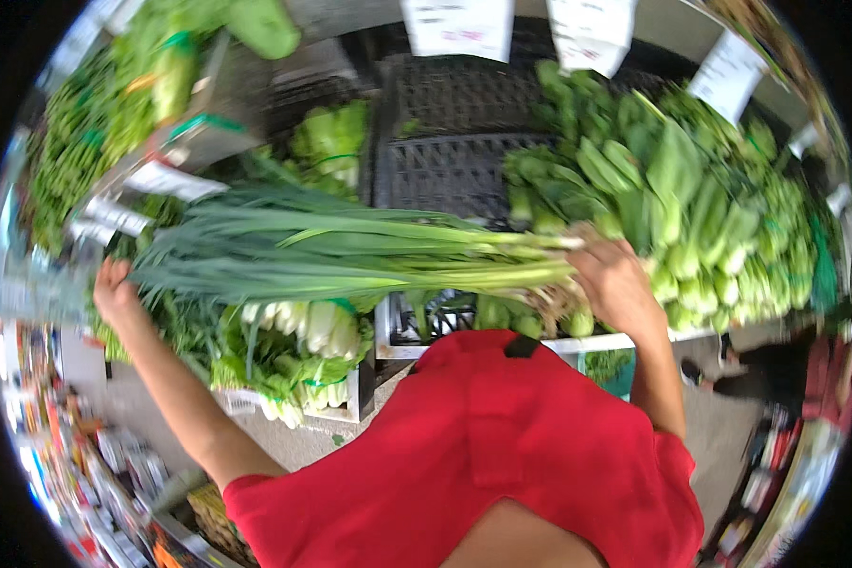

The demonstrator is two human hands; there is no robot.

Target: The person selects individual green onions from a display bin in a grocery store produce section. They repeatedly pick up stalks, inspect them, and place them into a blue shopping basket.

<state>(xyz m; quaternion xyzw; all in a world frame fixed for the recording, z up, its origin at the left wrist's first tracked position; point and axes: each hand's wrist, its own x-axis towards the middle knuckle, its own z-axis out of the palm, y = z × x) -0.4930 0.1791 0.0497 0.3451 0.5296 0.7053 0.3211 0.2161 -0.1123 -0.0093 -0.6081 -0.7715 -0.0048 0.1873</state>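
A long bunch of green onions (pixel 350 248) stretches crosswise in front of me, leaf tips to the left and pale stems with stringy roots to the right. My right hand (pixel 621 286) is closed around the root end. At the other end my left hand (pixel 116 292) has its fingers curled at the leaf tips, closed on them. Below the bunch is a black plastic crate (pixel 445 170), whose slatted base shows. Leafy greens with pale green stems (pixel 691 199) are piled to the right of the crate, close to my right hand.
Bundled greens with white stems (pixel 303 331) fill a box at the lower left. More leafy bunches (pixel 85 123) lie at the far left behind a divider. Paper signs (pixel 459 28) hang along the back. Another person's dark-clothed legs (pixel 767 374) show at the right.
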